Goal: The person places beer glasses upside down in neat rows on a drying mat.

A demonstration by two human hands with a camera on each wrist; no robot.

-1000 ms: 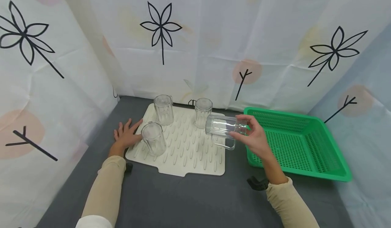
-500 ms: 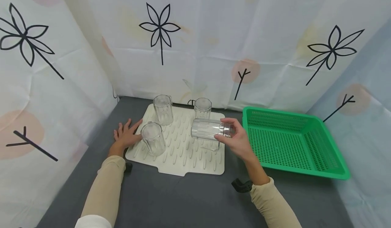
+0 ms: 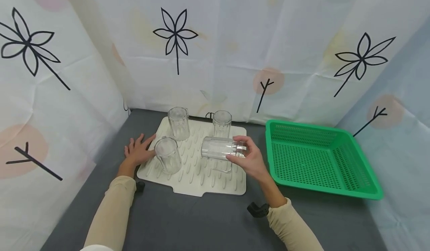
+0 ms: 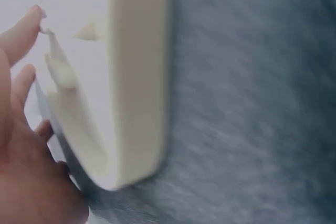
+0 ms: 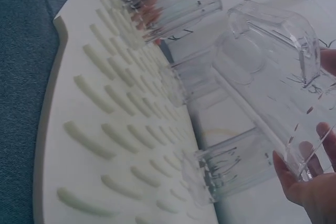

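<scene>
My right hand point(image 3: 250, 159) grips a clear glass mug point(image 3: 218, 148) by one end, fingers and thumb on opposite sides. The mug lies sideways above the pale ribbed drying mat point(image 3: 191, 182), its other end toward the left and its handle toward my body. In the right wrist view the held mug point(image 5: 257, 93) is tilted, with its handle point(image 5: 283, 30) on the upper side. My left hand point(image 3: 137, 153) rests with spread fingers at the mat's left edge. Three similar mugs stand on the mat: one back left point(image 3: 179, 126), one front left point(image 3: 169, 157), one back right point(image 3: 222, 123).
A green perforated plastic basket point(image 3: 364, 161) stands on the dark grey table point(image 3: 201, 225) right of the mat. Patterned curtains point(image 3: 215, 64) enclose the table at the back and both sides.
My right hand has carried the sideways mug leftward, from near the basket to over the right half of the mat. My left hand has stayed at the mat's edge.
</scene>
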